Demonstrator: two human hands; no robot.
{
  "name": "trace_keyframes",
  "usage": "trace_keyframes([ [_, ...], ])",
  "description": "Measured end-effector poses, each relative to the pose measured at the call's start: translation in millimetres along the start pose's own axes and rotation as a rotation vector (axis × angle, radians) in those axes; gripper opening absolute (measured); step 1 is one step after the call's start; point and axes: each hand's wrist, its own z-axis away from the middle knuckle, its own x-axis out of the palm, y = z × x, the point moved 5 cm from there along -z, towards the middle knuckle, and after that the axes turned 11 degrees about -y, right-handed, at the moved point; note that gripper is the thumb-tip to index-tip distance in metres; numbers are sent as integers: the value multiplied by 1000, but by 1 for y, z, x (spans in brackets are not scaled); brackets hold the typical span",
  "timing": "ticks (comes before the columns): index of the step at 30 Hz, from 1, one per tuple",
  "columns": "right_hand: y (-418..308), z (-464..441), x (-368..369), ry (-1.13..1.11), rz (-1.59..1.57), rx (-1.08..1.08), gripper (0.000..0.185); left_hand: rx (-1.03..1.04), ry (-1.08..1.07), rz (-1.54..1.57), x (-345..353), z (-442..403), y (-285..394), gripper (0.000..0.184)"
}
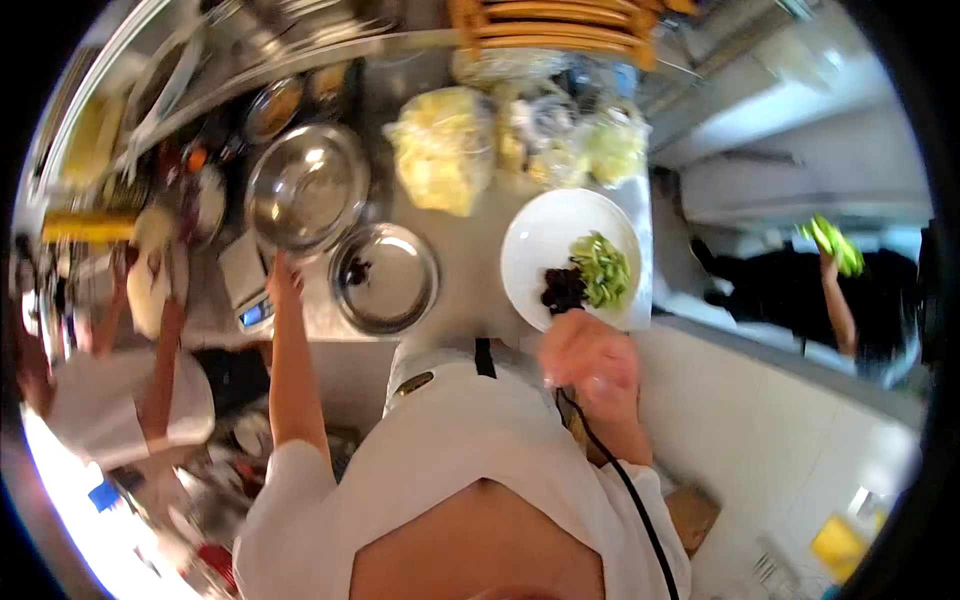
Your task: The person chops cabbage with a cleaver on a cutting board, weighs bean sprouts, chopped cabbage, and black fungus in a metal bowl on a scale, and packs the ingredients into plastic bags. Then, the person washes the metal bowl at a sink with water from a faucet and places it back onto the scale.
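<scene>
My left hand point(286, 284) is at the near rim of a large, shiny metal bowl point(307, 190), its fingers closed on the edge. Beneath that hand lies a flat scale point(256, 313) with a lit display. My right hand point(592, 366), smeared by motion, is just in front of a white plate point(535, 225); its fingers cannot be made out. Sliced green vegetable point(602, 270) and a small heap of dark pieces point(563, 290) lie on the plate. A shallower metal bowl point(400, 295) between my hands holds a few dark bits point(358, 270).
Clear plastic bags of pale yellow food point(442, 150) and greens point(612, 145) stand at the counter's back. Orange racks point(560, 28) are beyond. At left, a co-worker point(125, 395) handles a pale oblong thing point(158, 270); at right, another person's hand holds green vegetables point(835, 245).
</scene>
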Motion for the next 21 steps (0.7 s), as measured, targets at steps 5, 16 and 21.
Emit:
trace_keyframes([
  [5,30,25,14,137,-76,226,12,123,-190,-515,3,-18,53,31],
  [16,82,45,42,327,-25,271,15,101,-254,-1188,30,-22,126,35],
  [21,93,58,44,407,-11,316,14,162,-118,-1441,39,-10,153,41],
])
